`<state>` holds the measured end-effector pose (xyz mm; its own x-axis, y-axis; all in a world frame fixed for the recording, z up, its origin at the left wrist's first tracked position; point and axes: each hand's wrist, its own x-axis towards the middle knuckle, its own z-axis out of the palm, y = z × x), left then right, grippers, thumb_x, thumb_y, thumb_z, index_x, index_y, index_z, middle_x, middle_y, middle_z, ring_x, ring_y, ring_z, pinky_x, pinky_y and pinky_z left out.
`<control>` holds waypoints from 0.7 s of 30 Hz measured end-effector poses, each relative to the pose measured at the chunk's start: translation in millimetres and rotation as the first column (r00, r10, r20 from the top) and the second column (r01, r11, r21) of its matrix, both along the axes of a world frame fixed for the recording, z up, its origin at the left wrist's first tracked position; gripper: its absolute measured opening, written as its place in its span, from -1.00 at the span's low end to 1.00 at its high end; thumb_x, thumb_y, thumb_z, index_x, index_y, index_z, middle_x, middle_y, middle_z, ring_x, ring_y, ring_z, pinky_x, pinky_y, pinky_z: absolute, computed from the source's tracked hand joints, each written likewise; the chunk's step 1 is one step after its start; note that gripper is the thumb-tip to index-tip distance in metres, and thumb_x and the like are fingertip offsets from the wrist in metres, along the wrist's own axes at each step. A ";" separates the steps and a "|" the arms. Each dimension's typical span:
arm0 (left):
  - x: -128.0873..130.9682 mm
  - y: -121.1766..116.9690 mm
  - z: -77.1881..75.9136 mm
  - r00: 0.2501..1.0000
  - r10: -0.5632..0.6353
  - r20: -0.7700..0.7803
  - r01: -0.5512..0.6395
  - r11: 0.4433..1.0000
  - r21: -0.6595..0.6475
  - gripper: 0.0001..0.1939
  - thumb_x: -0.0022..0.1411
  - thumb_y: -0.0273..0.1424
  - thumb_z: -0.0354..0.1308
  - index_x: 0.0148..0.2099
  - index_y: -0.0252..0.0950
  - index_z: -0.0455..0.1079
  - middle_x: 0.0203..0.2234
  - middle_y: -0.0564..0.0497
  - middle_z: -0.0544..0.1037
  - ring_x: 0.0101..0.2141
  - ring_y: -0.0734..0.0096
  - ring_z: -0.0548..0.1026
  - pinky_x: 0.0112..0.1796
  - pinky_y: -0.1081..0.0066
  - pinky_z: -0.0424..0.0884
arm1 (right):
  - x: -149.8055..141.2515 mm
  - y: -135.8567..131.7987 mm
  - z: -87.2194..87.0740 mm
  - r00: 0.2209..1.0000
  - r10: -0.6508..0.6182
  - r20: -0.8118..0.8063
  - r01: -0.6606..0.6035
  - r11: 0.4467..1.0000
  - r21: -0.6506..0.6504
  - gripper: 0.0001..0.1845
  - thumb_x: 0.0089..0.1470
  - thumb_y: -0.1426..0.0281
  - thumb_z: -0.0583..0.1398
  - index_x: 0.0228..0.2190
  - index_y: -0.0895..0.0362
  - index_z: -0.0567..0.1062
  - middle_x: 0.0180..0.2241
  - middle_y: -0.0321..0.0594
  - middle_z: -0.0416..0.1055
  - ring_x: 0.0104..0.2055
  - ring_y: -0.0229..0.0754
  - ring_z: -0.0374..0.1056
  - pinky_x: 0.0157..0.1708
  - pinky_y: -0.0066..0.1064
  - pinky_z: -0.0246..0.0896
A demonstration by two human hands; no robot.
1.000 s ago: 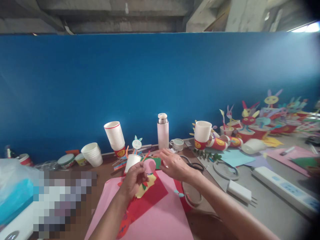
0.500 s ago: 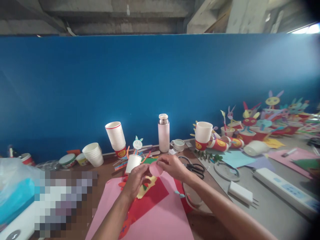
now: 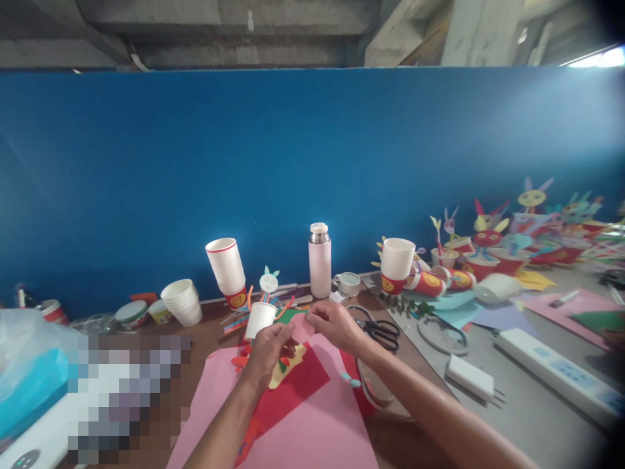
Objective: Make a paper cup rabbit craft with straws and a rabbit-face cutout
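Between my two hands is a small pink paper piece, held above the work sheets. My left hand pinches its left edge with thumb and finger. The fingers of my right hand are closed on its upper right edge. Below them a large pink sheet lies on the table, with a red sheet on top of it. A yellow paper scrap rests on the red sheet beneath my left hand. Just behind my left hand, a white paper cup carries a rabbit-face cutout.
A pink thermos and a mug stand behind my hands. Black-handled scissors lie to the right, near a power strip. Stacked paper cups stand at the back left. Several rabbit cup figures fill the back right.
The pink paper piece has turned slightly between my fingers. Both hands stay in nearly the same place, with the left moving a little to the right.
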<state>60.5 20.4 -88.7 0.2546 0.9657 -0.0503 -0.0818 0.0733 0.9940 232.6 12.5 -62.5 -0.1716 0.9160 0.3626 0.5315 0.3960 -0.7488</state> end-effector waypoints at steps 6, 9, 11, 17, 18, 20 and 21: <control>3.9 -1.7 -3.6 1.000 -0.020 -0.004 0.020 1.000 0.004 -0.73 -0.09 -0.25 0.24 -0.56 -0.36 0.32 -0.67 0.06 0.42 -0.68 0.58 0.31 -0.62 0.54 0.22 | 0.5 5.0 -3.1 1.000 -0.005 -0.015 0.006 1.000 0.013 -0.71 0.06 0.32 0.01 -0.56 0.19 0.41 -0.60 -0.31 0.36 -0.57 -0.35 0.23 -0.58 -0.58 0.05; 3.1 0.9 -7.6 1.000 0.021 0.013 -0.021 1.000 0.012 -0.74 -0.08 -0.27 0.23 -0.56 -0.36 0.31 -0.66 0.08 0.41 -0.69 0.61 0.29 -0.61 0.55 0.22 | 17.9 11.6 -0.3 0.992 -0.009 0.126 0.008 1.000 0.009 -0.64 0.10 0.31 -0.05 -0.49 0.20 0.44 -0.59 -0.31 0.36 -0.54 -0.34 0.25 -0.57 -0.58 0.06; 1.9 3.2 -10.2 0.998 0.052 0.023 -0.053 0.999 0.010 -0.74 -0.06 -0.26 0.22 -0.56 -0.36 0.31 -0.67 0.09 0.39 -0.69 0.63 0.29 -0.62 0.57 0.21 | 38.7 16.8 2.8 0.978 -0.039 0.207 0.041 0.999 -0.006 -0.67 0.07 0.32 -0.03 -0.49 0.20 0.46 -0.59 -0.32 0.37 -0.56 -0.34 0.24 -0.59 -0.57 0.03; 0.6 6.2 -13.9 0.994 0.099 0.045 -0.098 0.995 -0.013 -0.73 -0.04 -0.24 0.19 -0.54 -0.37 0.33 -0.65 0.07 0.40 -0.68 0.61 0.29 -0.62 0.55 0.24 | 90.3 29.1 1.6 0.879 -0.149 0.453 0.186 0.982 -0.037 -0.83 -0.10 0.43 0.11 -0.49 0.12 0.53 -0.53 -0.27 0.44 -0.47 -0.24 0.32 -0.50 -0.50 0.05; 0.6 6.2 -14.1 0.993 0.105 0.051 -0.104 0.994 -0.014 -0.73 -0.05 -0.24 0.19 -0.54 -0.37 0.34 -0.65 0.07 0.40 -0.68 0.61 0.28 -0.63 0.55 0.24 | 92.0 29.8 0.0 0.855 -0.171 0.489 0.218 0.975 -0.039 -0.81 -0.09 0.43 0.11 -0.48 0.11 0.54 -0.51 -0.24 0.46 -0.44 -0.22 0.33 -0.48 -0.49 0.05; 0.3 6.4 -14.2 0.991 0.119 0.059 -0.118 0.993 -0.015 -0.73 -0.06 -0.24 0.20 -0.54 -0.37 0.34 -0.66 0.08 0.39 -0.68 0.62 0.27 -0.63 0.56 0.24 | 91.4 29.5 -2.9 0.805 -0.207 0.556 0.275 0.960 -0.042 -0.80 -0.07 0.41 0.10 -0.46 0.10 0.54 -0.45 -0.19 0.48 -0.40 -0.17 0.36 -0.46 -0.46 0.08; 0.0 6.6 -14.3 0.990 0.126 0.062 -0.126 0.992 -0.015 -0.73 -0.07 -0.23 0.20 -0.54 -0.37 0.34 -0.67 0.09 0.39 -0.68 0.62 0.27 -0.63 0.56 0.24 | 90.3 28.7 -3.9 0.778 -0.219 0.588 0.302 0.952 -0.045 -0.79 -0.07 0.40 0.10 -0.45 0.10 0.54 -0.43 -0.16 0.48 -0.37 -0.14 0.37 -0.44 -0.45 0.09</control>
